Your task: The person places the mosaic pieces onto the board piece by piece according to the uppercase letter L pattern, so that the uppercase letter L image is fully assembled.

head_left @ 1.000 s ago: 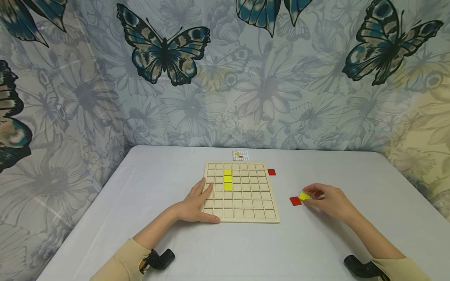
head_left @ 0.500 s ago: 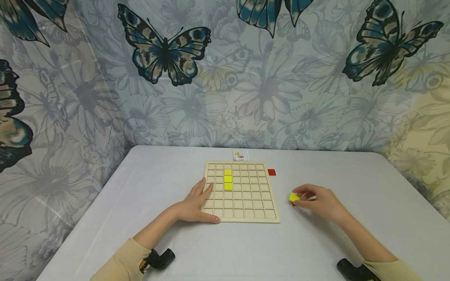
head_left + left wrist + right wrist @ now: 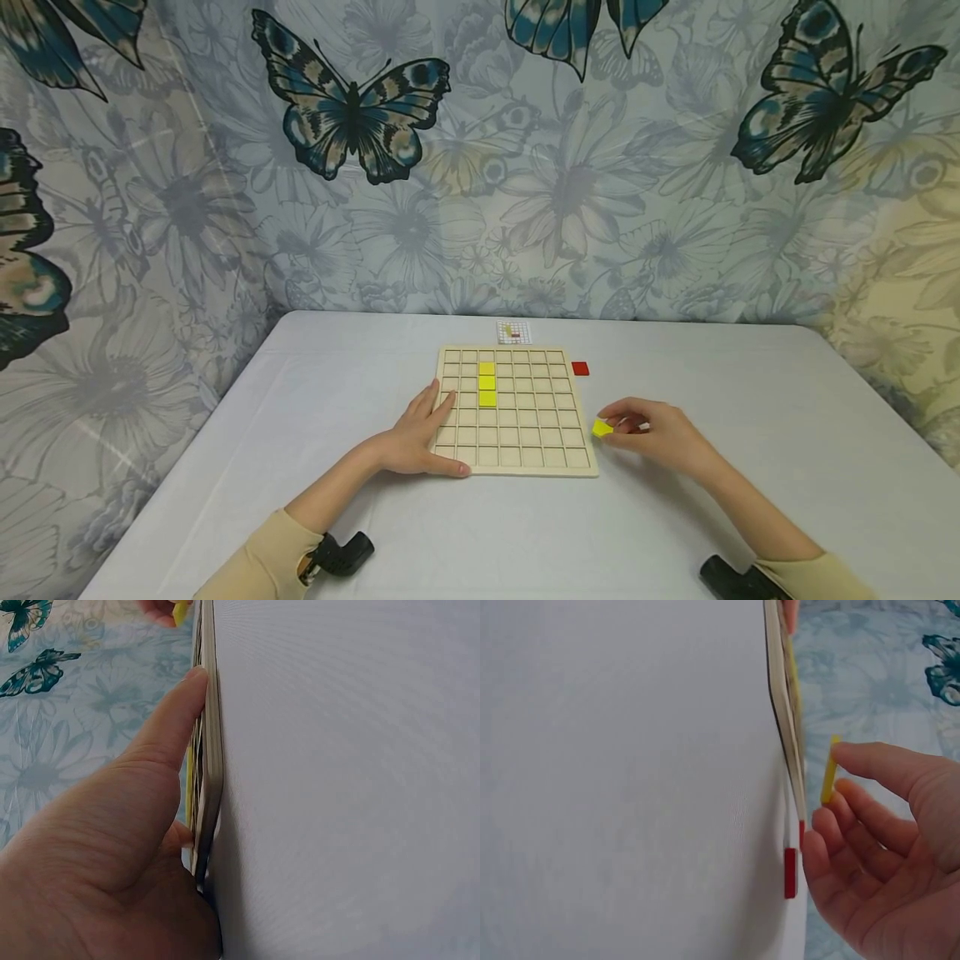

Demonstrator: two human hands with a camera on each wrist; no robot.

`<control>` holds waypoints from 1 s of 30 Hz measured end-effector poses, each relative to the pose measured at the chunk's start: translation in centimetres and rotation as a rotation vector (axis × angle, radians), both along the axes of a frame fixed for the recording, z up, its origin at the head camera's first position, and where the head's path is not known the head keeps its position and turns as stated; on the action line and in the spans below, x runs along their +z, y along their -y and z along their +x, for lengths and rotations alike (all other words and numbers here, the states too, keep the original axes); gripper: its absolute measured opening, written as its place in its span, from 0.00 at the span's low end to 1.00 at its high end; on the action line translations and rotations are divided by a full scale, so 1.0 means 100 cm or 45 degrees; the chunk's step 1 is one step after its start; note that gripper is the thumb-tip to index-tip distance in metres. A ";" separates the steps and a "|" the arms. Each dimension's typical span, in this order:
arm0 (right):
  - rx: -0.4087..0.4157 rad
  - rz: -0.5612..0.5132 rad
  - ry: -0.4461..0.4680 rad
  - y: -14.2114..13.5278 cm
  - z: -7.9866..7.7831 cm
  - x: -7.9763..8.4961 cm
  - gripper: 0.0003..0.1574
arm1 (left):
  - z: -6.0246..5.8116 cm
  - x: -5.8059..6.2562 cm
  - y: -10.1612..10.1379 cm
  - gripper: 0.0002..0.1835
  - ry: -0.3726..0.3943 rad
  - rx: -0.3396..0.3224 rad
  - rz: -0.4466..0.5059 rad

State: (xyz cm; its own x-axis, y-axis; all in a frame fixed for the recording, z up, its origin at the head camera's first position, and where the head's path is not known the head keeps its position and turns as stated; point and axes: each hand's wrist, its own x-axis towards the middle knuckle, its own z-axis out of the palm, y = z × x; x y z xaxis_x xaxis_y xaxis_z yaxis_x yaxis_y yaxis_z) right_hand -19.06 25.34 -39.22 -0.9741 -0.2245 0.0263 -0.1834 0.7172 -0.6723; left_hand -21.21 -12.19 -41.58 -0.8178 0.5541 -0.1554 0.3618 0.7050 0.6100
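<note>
A pale wooden grid board (image 3: 528,417) lies flat on the table. Three yellow square tiles (image 3: 487,383) sit in one column of its cells. My left hand (image 3: 416,433) rests on the board's left side, fingers spread, with the thumb along the near edge; the left wrist view shows that thumb (image 3: 169,724) against the board's rim. Just off the board's right edge, my right hand (image 3: 652,429) pinches a yellow tile (image 3: 602,428) between thumb and fingertips. Seen from the right wrist, this tile (image 3: 830,769) is edge-on and raised above the table.
A red tile (image 3: 580,368) lies by the board's upper right corner. Another red tile (image 3: 790,873) on the table shows in the right wrist view, but the right hand hides it in the head view. A small printed grid card (image 3: 513,332) lies behind the board.
My right hand has moved left with the yellow tile, passing over the nearer red tile, to beside the board's right edge. The left hand and the board have stayed put.
</note>
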 end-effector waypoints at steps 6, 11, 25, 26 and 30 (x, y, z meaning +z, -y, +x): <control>0.016 -0.077 0.062 0.009 0.002 0.002 0.21 | 0.000 0.000 0.000 0.62 0.005 0.004 -0.001; 0.047 -0.117 0.084 0.017 0.002 0.001 0.21 | 0.000 0.000 0.000 0.62 0.009 0.008 0.003; 0.155 -0.222 0.157 0.041 0.003 0.000 0.19 | 0.000 0.000 -0.001 0.62 0.000 0.011 0.005; 0.173 -0.218 0.149 0.043 0.002 -0.001 0.19 | 0.000 0.000 -0.001 0.62 0.001 0.012 0.004; 0.192 -0.213 0.150 0.051 0.000 -0.003 0.18 | 0.000 0.000 0.000 0.62 0.006 0.015 0.002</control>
